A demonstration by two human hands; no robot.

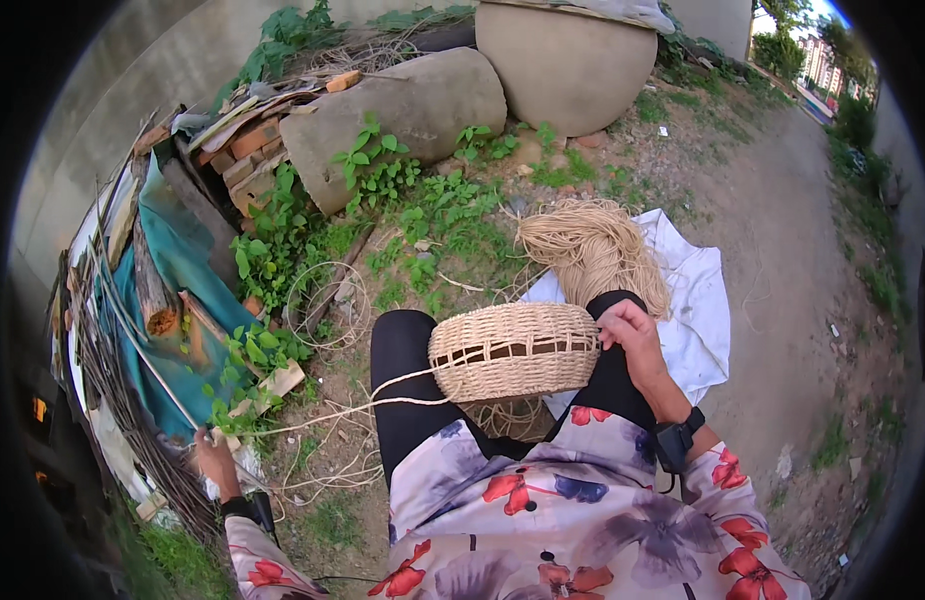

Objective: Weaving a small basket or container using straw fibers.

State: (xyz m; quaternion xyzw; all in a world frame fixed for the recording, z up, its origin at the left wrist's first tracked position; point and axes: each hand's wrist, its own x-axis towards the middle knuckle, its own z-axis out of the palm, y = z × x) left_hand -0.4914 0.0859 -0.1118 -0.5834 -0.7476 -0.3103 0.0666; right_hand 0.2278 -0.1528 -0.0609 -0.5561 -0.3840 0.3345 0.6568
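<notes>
Across my lap lies a round woven basket (512, 375) of pale straw-coloured cord, tipped on its side, with an open gap running through its weave. My right hand (632, 340) is at the basket's right end, fingers pinched against its edge; the fingertips are partly hidden there. Out to the far left, my left hand (217, 460) is closed on a pale cord (312, 422). Two strands of this cord stretch from the basket's left side toward that hand. Loose loops of the same cord hang below the strands and under the basket.
A large bundle of cord (592, 250) rests on a white cloth (692, 300) just beyond my right knee. Sticks (112, 400) and a teal tarp (172, 270) pile up at the left. Farther off lie a concrete pipe (412, 110) and a big rounded vessel (567, 65).
</notes>
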